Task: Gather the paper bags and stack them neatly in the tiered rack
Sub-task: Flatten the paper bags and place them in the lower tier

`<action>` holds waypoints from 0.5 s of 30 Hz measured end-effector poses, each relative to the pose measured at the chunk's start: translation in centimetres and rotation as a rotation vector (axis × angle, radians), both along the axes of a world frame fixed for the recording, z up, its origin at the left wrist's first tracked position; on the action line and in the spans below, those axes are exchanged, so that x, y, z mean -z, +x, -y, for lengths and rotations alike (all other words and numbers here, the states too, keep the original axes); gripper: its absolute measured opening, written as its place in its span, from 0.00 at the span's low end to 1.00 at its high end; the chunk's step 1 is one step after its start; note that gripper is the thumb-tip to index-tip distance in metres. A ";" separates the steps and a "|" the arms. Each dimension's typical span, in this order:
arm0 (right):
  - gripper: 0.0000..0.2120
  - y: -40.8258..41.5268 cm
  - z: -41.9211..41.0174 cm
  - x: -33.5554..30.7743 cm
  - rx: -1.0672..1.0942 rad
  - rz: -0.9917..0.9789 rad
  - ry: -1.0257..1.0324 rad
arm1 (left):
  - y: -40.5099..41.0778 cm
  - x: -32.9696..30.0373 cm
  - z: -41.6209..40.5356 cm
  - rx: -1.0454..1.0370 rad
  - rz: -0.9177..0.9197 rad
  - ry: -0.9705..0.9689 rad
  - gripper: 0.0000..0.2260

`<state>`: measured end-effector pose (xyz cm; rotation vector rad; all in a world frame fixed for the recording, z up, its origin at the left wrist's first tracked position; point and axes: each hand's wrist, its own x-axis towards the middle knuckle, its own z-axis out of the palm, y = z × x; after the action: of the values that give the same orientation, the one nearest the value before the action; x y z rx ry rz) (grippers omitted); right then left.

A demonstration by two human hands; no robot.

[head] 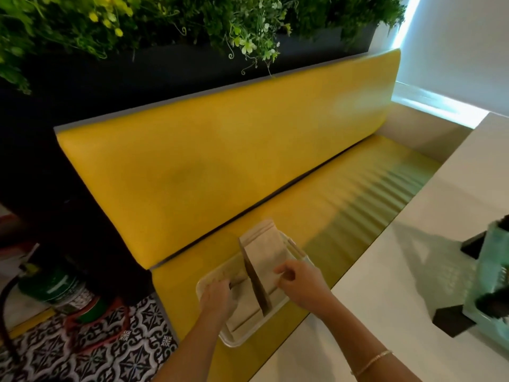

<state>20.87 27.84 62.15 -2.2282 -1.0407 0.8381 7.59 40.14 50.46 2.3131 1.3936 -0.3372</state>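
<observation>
Yellow bench [275,166] bears tray [256,330]; hands [298,283] grip bags [264,260].

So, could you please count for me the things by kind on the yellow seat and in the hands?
Hands: 2, left hand and right hand
Tray: 1, white tray
Paper bags: 1 bundle; single bags cannot be counted
Yellow bench: 1
Total: 5
</observation>
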 end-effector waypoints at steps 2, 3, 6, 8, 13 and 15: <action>0.12 -0.2 0.5 -0.6 0.029 0.011 0.023 | -0.2 -0.9 0.5 0.072 0.012 -0.016 0.15; 0.12 -0.3 0.7 -1.0 0.044 0.018 0.033 | -0.4 -1.6 0.7 0.126 0.016 0.003 0.14; 0.13 -0.6 1.5 -2.4 0.073 0.049 0.044 | -0.9 -5.4 0.5 0.215 0.075 0.074 0.13; 0.15 -0.7 2.1 -3.7 0.068 0.069 0.028 | -1.2 -9.0 -0.1 0.207 0.161 0.087 0.14; 0.39 -1.3 4.8 -7.0 0.208 -0.065 0.080 | -1.7 -20.5 -1.2 -0.060 0.648 -0.222 0.11; 0.52 -1.3 6.6 -8.9 0.338 -0.317 0.193 | -1.5 -24.1 -0.6 -0.181 0.849 -0.463 0.14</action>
<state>19.57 21.19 71.01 -1.9529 -0.5510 0.8623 6.09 40.73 74.53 1.6163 0.9378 0.3238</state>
